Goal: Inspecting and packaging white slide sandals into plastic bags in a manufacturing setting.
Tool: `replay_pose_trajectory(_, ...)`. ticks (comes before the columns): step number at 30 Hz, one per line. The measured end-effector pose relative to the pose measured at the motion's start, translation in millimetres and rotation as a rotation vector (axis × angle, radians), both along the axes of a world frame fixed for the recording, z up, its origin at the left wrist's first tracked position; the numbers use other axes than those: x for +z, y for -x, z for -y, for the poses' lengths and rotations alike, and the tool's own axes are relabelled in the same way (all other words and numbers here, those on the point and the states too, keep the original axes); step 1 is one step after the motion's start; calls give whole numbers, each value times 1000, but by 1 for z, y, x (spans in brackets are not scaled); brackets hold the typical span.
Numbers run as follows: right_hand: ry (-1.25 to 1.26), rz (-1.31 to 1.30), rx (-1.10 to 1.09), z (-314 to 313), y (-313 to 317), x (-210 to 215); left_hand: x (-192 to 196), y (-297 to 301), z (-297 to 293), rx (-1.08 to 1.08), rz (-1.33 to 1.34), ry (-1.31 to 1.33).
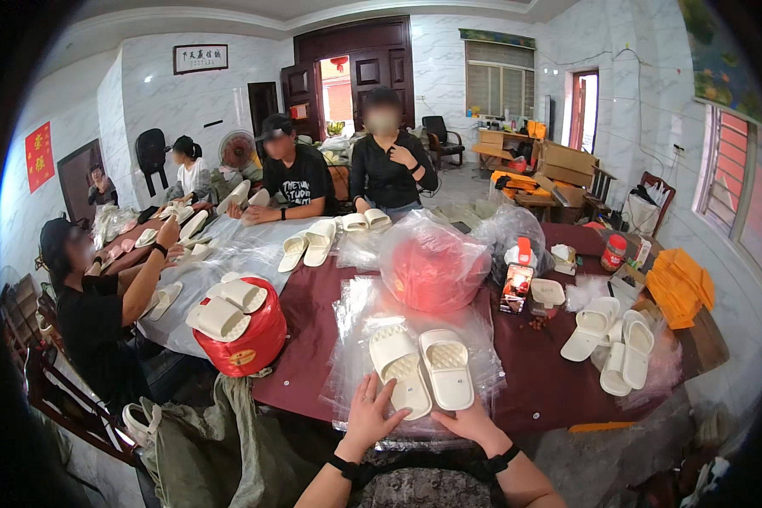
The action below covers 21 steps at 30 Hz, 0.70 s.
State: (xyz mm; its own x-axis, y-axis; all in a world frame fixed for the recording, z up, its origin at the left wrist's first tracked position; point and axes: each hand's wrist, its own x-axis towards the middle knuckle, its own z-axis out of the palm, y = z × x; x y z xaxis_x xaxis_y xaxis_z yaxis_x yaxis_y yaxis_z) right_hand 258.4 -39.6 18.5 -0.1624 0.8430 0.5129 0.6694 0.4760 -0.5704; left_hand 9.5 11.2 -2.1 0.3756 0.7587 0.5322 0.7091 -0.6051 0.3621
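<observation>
A pair of cream slippers lies side by side on a stack of clear plastic bags (347, 339) in front of me, heels toward me. My left hand (370, 416) rests at the heel of the left slipper (398, 372), fingers spread along its outer side and thumb near its heel. At the heel of the right slipper (447, 368), my right hand (472, 426) has its thumb stretched inward; some of its fingertips are hidden by the slipper. Both hands look open, touching the slippers rather than wrapped round them.
A red bundle (244, 351) at left carries two slippers. Another red bundle (432, 284) under clear plastic stands beyond the bags. More slippers (625, 343) lie at right, near a red-lidded jar (614, 252) and orange bags (679, 286). Several people sit around the table (305, 372).
</observation>
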Motion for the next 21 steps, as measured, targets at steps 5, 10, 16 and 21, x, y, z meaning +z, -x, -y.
replay_pose_trajectory(5,160,188,110,3,-12,20,2,-1,0,-14,2,17)
replay_pose_trajectory(10,535,-57,272,37,-14,33,-1,-1,-1,-14,20,38)
replay_pose_trajectory(16,609,-121,258,40,-15,51,-2,0,-1,-5,22,31)
replay_pose_trajectory(21,302,-36,-130,-12,3,56,2,-1,-1,-3,9,22)
